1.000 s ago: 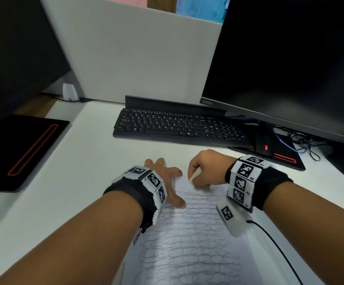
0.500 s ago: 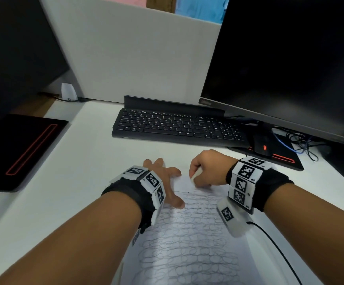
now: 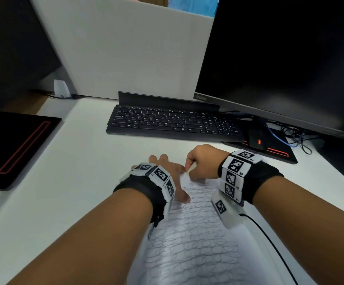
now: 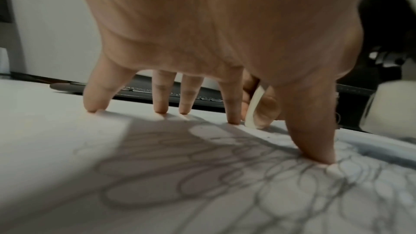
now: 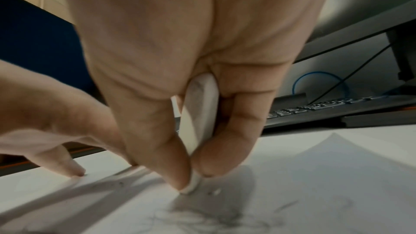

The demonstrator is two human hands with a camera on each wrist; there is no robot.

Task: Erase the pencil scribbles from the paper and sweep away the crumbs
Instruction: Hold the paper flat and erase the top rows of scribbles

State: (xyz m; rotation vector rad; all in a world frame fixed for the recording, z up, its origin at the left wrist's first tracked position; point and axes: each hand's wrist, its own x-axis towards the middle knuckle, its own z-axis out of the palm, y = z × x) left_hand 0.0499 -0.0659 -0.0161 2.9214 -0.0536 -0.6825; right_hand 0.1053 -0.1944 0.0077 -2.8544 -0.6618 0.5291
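A white sheet of paper [image 3: 189,239] covered in looping pencil scribbles [image 4: 225,181] lies on the white desk. My left hand [image 3: 167,171] is spread flat, its fingertips [image 4: 234,120] and thumb pressing down on the sheet's far left part. My right hand [image 3: 202,163] pinches a white eraser [image 5: 200,113] between thumb and fingers; its lower tip touches the paper near the far edge. The eraser [image 4: 253,111] also shows just beyond my left index finger. A few small crumbs [image 5: 213,192] lie beside the eraser tip.
A black keyboard [image 3: 173,124] lies just beyond the paper. A large dark monitor [image 3: 280,58] stands at the right over a black mouse [image 3: 256,140] and cables. A black pad [image 3: 17,145] with a red outline sits at the left. A white partition rises behind.
My right hand with the eraser has shifted only slightly at the paper's far edge. The left hand stays pressed in place.
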